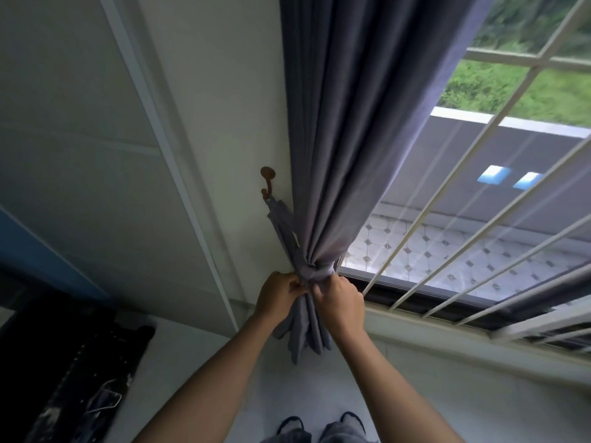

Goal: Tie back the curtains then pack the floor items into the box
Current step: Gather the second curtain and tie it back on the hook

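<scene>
A grey curtain (pixel 361 123) hangs beside the window, gathered into a bunch low down. A matching grey tieback strap (pixel 281 225) runs from a brown wall hook (pixel 267 180) down and around the bunch (pixel 316 271). My left hand (pixel 278 294) pinches the strap at the left of the bunch. My right hand (pixel 340 302) grips the strap and fabric on the right side. The curtain's lower end (pixel 303 334) dangles between my forearms. No box is in view.
The window with a white metal grille (pixel 463 219) fills the right side, with its sill (pixel 447 327) just below my right hand. A dark pile of items with a hanger (pixel 96 378) lies on the floor at the lower left. My feet (pixel 319 423) stand on pale floor.
</scene>
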Demonstrator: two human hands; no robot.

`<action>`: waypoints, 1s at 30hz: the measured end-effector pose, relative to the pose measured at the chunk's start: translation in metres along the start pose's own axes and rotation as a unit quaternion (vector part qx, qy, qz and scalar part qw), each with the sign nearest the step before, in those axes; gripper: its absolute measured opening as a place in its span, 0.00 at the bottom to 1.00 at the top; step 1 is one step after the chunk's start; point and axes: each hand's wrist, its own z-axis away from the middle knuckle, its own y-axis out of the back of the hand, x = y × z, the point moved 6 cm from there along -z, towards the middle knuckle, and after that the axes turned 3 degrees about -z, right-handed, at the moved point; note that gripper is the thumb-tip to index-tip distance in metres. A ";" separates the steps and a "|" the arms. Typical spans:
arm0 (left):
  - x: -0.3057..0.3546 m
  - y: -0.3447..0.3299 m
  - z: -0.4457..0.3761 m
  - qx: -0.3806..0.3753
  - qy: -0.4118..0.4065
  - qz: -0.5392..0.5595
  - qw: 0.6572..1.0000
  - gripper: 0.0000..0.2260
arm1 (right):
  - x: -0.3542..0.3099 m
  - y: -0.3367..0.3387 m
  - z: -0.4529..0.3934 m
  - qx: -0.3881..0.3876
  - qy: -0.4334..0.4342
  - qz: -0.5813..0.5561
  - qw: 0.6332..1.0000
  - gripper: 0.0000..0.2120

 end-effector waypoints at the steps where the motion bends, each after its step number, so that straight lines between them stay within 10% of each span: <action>1: 0.000 0.001 0.000 -0.005 0.000 -0.007 1.000 0.11 | -0.004 0.002 -0.003 0.011 0.010 0.019 1.000 0.15; 12: -0.004 0.007 -0.005 -0.006 -0.011 -0.056 0.998 0.11 | 0.025 0.007 0.011 0.109 0.161 0.136 0.971 0.07; 17: 0.006 0.015 0.006 0.068 0.007 -0.085 0.994 0.10 | 0.075 -0.027 0.021 -0.070 0.036 0.143 0.987 0.11; 30: 0.017 0.022 0.016 0.194 0.106 -0.050 0.974 0.07 | -0.017 0.014 -0.019 0.003 0.023 -0.038 0.999 0.14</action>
